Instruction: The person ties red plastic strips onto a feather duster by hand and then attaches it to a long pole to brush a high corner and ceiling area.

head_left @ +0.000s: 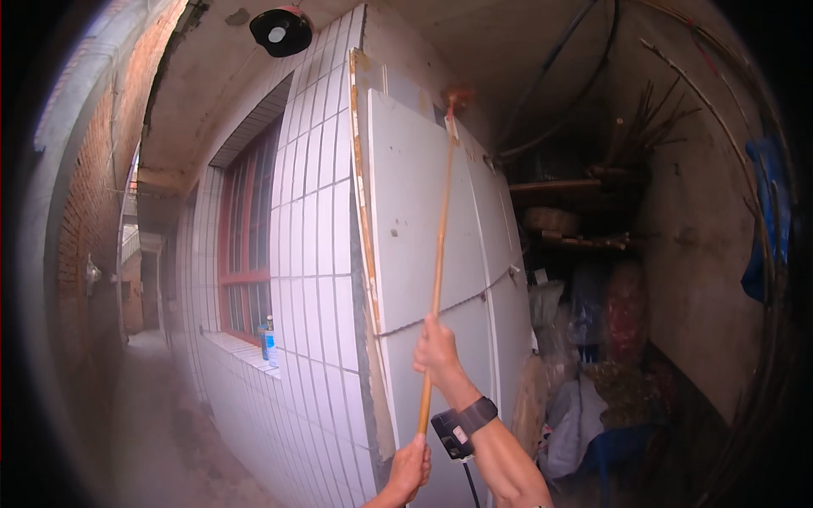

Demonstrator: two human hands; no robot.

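Note:
Both my hands grip a long bamboo pole [441,229], one above the other. My right hand [436,345] is wrapped round it partway up, and my left hand [409,464] is closed on its lower end. A small reddish, blurred head [458,96] tops the pole, close to the ceiling and the upper edge of tall white panels [428,195]. Whether that head touches anything I cannot tell. On my right wrist is a black strap [477,415] with a dark box-shaped device [452,434]. The pole leans slightly right in front of the panels.
A twisted rope [440,317] runs across the panels. To the left, a white-tiled wall [313,220] has a red-framed window [247,229] with a bottle [270,345] on its sill. Shelves [563,188], bundled sticks [648,127] and bags [625,313] fill the right side. A dark round fixture [284,32] hangs overhead.

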